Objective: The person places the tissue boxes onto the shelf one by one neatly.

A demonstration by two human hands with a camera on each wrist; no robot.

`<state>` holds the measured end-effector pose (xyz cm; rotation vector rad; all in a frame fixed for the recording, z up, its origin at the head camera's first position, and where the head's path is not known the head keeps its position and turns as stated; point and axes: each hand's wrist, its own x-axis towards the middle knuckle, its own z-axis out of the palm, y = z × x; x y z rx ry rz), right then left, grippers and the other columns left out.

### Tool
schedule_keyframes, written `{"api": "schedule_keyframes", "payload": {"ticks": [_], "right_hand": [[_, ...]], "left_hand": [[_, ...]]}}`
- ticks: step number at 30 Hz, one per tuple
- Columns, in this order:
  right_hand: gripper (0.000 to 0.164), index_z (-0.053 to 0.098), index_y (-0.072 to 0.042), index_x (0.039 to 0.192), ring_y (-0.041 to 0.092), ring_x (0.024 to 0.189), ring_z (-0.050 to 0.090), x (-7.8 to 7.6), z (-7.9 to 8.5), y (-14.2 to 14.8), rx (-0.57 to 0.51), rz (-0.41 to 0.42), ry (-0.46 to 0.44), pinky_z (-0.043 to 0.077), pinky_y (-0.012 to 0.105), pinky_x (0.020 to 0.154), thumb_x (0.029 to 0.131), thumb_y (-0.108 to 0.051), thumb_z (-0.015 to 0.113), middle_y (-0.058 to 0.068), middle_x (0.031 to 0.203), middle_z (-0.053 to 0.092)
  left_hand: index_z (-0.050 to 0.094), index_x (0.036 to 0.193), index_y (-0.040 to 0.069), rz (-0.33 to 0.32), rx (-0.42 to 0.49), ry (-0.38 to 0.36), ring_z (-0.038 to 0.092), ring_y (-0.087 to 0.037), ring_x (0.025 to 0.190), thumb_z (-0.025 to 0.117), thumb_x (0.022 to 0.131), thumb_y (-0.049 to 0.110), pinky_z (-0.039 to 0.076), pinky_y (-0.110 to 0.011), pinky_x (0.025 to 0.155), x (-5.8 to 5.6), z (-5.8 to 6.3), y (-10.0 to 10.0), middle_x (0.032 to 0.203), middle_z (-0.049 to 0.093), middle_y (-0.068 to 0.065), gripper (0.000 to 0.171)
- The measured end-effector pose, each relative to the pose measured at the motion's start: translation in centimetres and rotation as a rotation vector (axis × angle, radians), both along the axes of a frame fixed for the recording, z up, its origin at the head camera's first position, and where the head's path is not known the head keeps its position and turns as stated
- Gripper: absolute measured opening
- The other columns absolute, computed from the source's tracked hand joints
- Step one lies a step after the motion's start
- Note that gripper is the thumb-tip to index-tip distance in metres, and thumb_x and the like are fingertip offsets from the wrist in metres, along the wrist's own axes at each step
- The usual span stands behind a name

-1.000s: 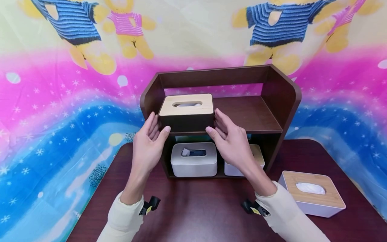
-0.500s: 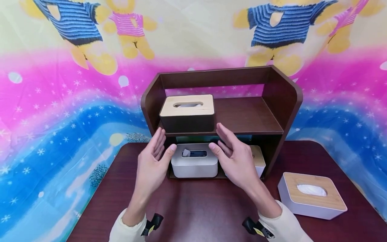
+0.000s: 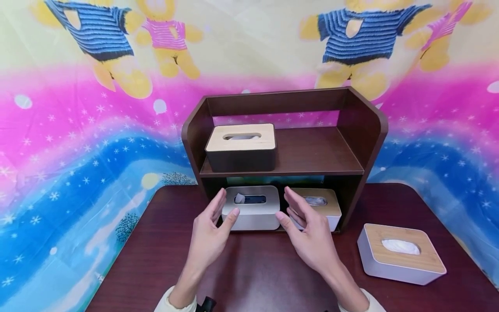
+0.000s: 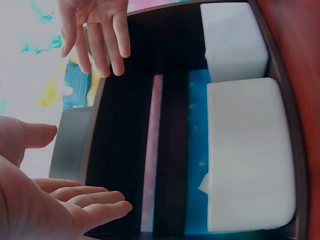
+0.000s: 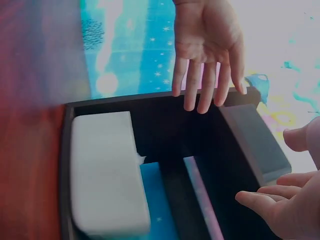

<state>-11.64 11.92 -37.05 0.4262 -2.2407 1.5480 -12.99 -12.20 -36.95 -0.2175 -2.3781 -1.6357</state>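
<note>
My left hand [image 3: 210,236] is held with its fingers straight in front of the left edge of a light grey tissue box [image 3: 251,220]. On the opposite side my right hand [image 3: 313,238] has straight fingers too, partly covering a white tissue box with a wooden lid [image 3: 330,203]. Both boxes stand on the lower level of a dark brown shelf [image 3: 319,151]. Neither hand holds anything. In the left wrist view, the two palms face each other, apart from the boxes. A black tissue box with a pale wooden lid [image 3: 241,161] sits at the left of the upper level.
Another white tissue box with a wooden lid [image 3: 403,265] stands on the dark red table [image 3: 257,273], right of the shelf. A printed cloth [image 3: 249,47] with bears hangs behind the table.
Both hands have left the sides of the black tissue box and come down and back towards the person, now in front of the lower level. The boxes have stayed in place.
</note>
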Motion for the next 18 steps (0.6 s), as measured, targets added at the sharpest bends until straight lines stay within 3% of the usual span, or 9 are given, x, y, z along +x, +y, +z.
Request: {"api": "schedule_keyframes", "payload": {"ticks": [7,18], "right_hand": [[0.060,0.053,-0.013,0.159,0.023,0.140,0.062,0.6,-2.0,0.8,0.038,-0.017,-0.046,0.055,0.025,0.106,0.103,-0.020,0.075,0.010,0.156,0.061],[0.060,0.056,-0.007,0.155,0.033,0.138,0.064,0.5,-4.6,2.5,0.123,-0.063,-0.078,0.060,0.041,0.102,0.101,-0.021,0.077,0.018,0.155,0.062]], "left_hand": [[0.047,0.164,0.015,-0.025,-0.056,-0.005,0.050,-0.022,0.152,0.077,0.101,0.030,0.044,-0.049,0.123,0.4,-1.9,0.8,0.166,0.050,-0.003,0.071],[0.052,0.160,0.011,-0.053,-0.144,-0.002,0.053,-0.025,0.149,0.076,0.101,0.036,0.046,-0.054,0.121,-0.1,-4.3,1.9,0.163,0.054,-0.010,0.069]]}}
